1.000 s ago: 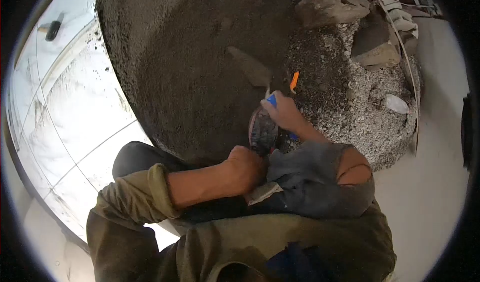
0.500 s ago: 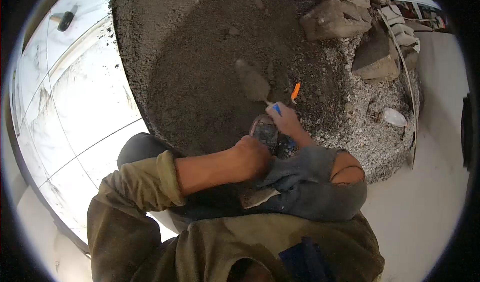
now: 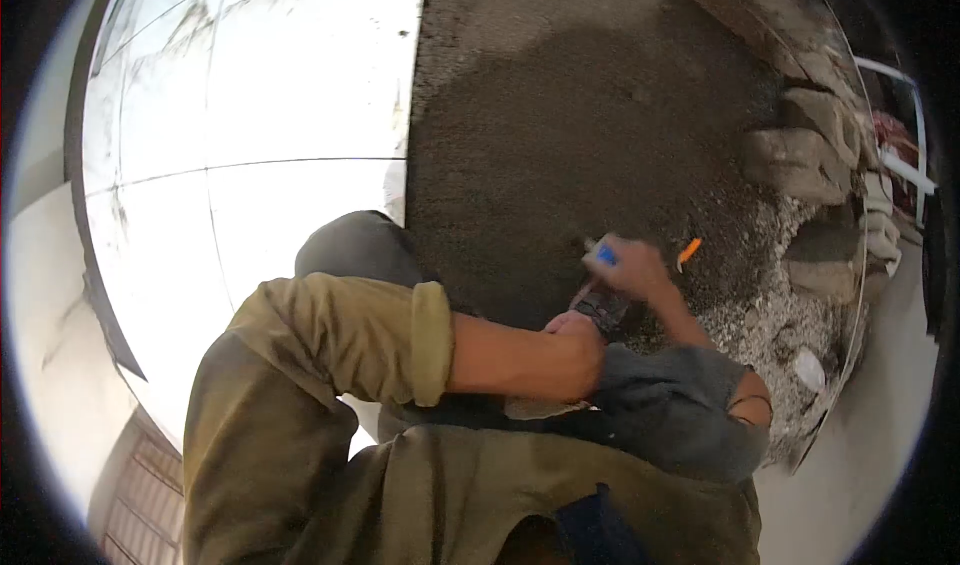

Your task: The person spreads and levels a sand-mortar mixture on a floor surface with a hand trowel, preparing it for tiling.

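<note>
My right hand (image 3: 638, 267) grips the blue handle of a trowel (image 3: 606, 254) just above the dark, damp mortar bed (image 3: 540, 155). The trowel's blade is hardly visible against the mortar. Closed into a fist, my left hand (image 3: 577, 340) is beside my dark shoe (image 3: 606, 310), in front of my bent knee; whatever its fingers hold, if anything, is hidden. Below that wrist shows a pale, flat-edged piece (image 3: 545, 408) that I cannot identify. A small orange piece (image 3: 689, 253) lies on the mortar, right of my right hand.
White floor tiles (image 3: 300, 75) with dark smears border the mortar on the left. Concrete blocks (image 3: 800, 165) line the right side, above pale gravel (image 3: 770, 335) with a whitish translucent object (image 3: 809, 370) on it. A thin cable (image 3: 863, 265) runs past them near the wall.
The view has turned, so the tiles and blocks sit differently and the hammer has left the picture. The trowel's blade, plainly seen before, is now hardly visible. Both hands remain near the shoe.
</note>
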